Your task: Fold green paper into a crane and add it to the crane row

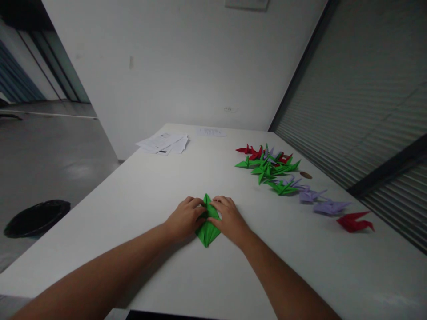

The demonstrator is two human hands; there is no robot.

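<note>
A folded piece of green origami paper (207, 232), roughly diamond-shaped with a crease down its middle, lies on the white table (160, 275) in front of me. My left hand (187, 215) grips its left side, fingers bent over the upper part. On the other side, my right hand (230, 220) pinches the paper's right edge, thumb and fingers curled inward. Both sets of fingertips nearly meet at the paper's centre and cover part of it. One point of the paper sticks up beyond the hands, another points toward me.
Folded paper cranes in green (265, 171), purple (330, 206) and red (355, 221) spread along the table's right side, near a small brown oval object (306, 175). Printed sheets (163, 142) lie at the far left. A black-lined bin (36, 218) stands on the floor left of the table.
</note>
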